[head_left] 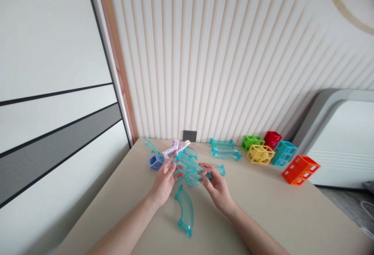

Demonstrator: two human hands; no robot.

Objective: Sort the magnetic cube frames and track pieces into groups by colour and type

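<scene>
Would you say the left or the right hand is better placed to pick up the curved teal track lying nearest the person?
Probably the left hand: the curved track lies just below it.

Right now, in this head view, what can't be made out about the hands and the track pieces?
- How the clear teal track piece is gripped: the left hand and right hand cover its ends.
- How many pieces form the teal pile behind: transparent and overlapping.
- The pale purple piece: too small to tell its shape.
- The curved segment on the table: whether it touches either wrist is unclear.
</scene>
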